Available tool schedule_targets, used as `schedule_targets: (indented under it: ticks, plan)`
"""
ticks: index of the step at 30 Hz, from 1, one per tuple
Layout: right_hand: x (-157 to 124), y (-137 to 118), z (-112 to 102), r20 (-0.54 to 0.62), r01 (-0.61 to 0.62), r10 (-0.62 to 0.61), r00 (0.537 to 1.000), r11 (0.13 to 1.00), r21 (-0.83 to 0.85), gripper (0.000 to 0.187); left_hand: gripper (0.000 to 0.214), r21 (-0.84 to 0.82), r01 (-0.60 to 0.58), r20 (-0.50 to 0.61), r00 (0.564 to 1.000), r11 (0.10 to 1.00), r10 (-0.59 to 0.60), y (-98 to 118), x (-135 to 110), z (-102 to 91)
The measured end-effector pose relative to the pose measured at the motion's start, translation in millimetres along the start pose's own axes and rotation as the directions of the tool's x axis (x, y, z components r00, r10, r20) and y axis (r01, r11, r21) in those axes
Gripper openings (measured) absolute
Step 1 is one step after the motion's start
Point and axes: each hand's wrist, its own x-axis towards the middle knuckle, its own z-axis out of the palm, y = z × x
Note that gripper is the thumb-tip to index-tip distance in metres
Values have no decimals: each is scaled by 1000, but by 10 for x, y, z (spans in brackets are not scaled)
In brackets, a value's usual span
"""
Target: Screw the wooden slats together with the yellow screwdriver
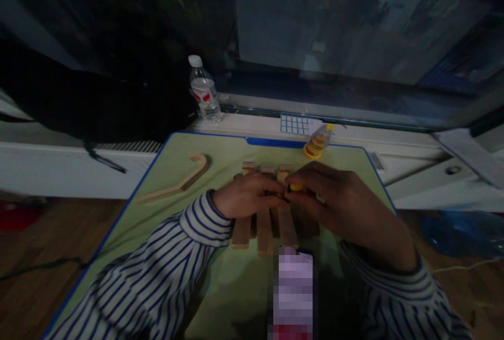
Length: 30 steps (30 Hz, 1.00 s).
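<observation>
Several wooden slats lie side by side on a green mat. My left hand rests on the slats with its fingers curled, pinching at a small yellow object. My right hand comes in from the right and closes its fingertips on the same yellow object. Both arms wear blue-and-white striped sleeves. What lies under the palms is hidden.
A curved wooden piece lies on the mat at the left. A yellow-capped glue bottle lies tipped at the mat's far edge. A water bottle stands on the white sill. A phone sits near me.
</observation>
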Motion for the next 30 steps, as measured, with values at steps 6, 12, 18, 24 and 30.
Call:
schedule_targets:
  ticks: [6,12,18,24,30]
  plan:
    - [18,-10,1,-15,-5,4,1000,999,-49,27,17,-17,-61,2,998,998,61,6,-6,1]
    - [28,27,13,-65,-5,1,998,997,-71,28,25,149,58,-148,988,987,-36,108,10,39]
    - [2,53,-26,-113,18,-28,993,996,-82,32,19,187,70,-172,984,980,-37,89,25,60]
    - [-53,74,-63,-90,100,-103,991,994,-39,32,18,150,48,-118,993,988,-30,43,18,55]
    - [-40,80,-36,-62,101,-102,993,995,-20,29,17,91,0,-50,999,996,4,4,9,36]
